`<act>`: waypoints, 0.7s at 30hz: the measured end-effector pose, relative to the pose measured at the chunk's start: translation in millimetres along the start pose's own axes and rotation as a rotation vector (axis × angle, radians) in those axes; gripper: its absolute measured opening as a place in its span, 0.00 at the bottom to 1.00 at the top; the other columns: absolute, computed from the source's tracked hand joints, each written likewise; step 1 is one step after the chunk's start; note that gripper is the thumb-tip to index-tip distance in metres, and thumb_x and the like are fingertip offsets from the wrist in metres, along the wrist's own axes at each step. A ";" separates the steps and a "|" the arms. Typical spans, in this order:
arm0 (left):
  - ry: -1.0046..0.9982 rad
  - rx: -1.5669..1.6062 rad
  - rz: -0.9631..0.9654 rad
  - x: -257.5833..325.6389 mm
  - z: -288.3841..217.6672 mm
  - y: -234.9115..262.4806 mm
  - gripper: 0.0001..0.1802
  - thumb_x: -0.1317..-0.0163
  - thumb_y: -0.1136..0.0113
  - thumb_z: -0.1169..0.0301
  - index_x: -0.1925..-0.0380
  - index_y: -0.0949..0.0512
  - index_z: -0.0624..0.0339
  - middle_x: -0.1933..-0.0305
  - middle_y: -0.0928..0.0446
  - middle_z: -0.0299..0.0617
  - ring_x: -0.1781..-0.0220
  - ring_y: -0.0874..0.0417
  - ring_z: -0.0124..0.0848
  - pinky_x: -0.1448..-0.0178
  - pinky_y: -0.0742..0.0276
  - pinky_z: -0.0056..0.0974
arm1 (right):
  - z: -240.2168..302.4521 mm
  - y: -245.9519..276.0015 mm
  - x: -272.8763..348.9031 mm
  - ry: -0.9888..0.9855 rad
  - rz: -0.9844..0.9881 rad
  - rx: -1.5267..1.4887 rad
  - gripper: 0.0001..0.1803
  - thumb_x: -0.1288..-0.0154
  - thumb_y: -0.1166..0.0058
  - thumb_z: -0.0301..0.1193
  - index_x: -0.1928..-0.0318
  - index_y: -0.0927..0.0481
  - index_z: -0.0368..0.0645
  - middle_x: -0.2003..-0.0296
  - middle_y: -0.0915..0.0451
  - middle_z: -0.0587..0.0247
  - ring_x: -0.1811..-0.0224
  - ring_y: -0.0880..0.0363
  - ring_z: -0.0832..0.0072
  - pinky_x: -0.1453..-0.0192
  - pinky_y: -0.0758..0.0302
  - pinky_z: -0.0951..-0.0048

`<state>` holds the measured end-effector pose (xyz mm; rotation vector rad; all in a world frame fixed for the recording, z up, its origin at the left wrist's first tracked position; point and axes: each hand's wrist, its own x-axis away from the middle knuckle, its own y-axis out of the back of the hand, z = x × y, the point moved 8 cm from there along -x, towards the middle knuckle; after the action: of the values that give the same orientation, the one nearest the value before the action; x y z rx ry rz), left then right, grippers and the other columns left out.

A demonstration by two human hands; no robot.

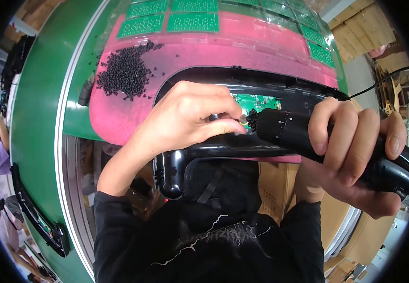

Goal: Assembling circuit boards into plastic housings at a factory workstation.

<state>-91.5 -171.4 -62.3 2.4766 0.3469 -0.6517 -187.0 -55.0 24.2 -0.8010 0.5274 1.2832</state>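
Observation:
My right hand (355, 151) grips a black electric screwdriver (289, 132), its tip pointing left toward a small green circuit board (256, 101) set inside a long black plastic housing (204, 153). My left hand (190, 118) rests on the housing with thumb and forefinger pinched together right at the screwdriver's tip, apparently on a small screw that is too tiny to make out. The housing lies across a pink mat (119, 118) on the bench.
A pile of small black screws (126, 70) lies on the mat's left. Trays of green circuit boards (192, 21) sit at the back. A green conveyor belt (39, 118) runs on the left, carrying another black housing (35, 217). Cardboard boxes (280, 188) stand below; other people work at far left.

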 end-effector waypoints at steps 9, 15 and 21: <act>0.005 -0.009 0.044 -3.7 -5.3 -3.8 0.10 0.51 0.30 0.76 0.70 0.21 0.66 0.73 0.21 0.43 0.72 0.19 0.39 0.70 0.24 0.37 | 5.7 -7.9 5.9 0.007 -0.073 0.082 0.29 0.45 0.36 0.52 0.52 0.30 0.49 0.81 0.26 0.78 0.84 0.31 0.86 0.73 0.33 0.79; 0.117 -0.116 0.051 -4.5 0.4 -1.0 0.07 0.46 0.34 0.77 0.68 0.21 0.67 0.71 0.19 0.46 0.70 0.16 0.42 0.66 0.22 0.38 | 23.9 3.2 -11.0 -0.106 -0.109 0.081 0.29 0.44 0.39 0.55 0.52 0.31 0.48 0.79 0.29 0.77 0.81 0.32 0.84 0.64 0.33 0.75; 0.076 -0.081 0.137 -10.1 -7.1 -0.8 0.09 0.46 0.34 0.73 0.69 0.24 0.64 0.66 0.20 0.43 0.65 0.18 0.40 0.63 0.23 0.38 | 19.0 42.2 -10.0 -0.230 -0.292 0.295 0.27 0.37 0.51 0.56 0.54 0.28 0.45 0.80 0.33 0.72 0.81 0.40 0.80 0.68 0.41 0.72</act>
<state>-97.7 -167.7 -52.3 2.4264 0.2249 -0.4790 -231.9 -43.3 34.0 -0.4567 0.3866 0.9829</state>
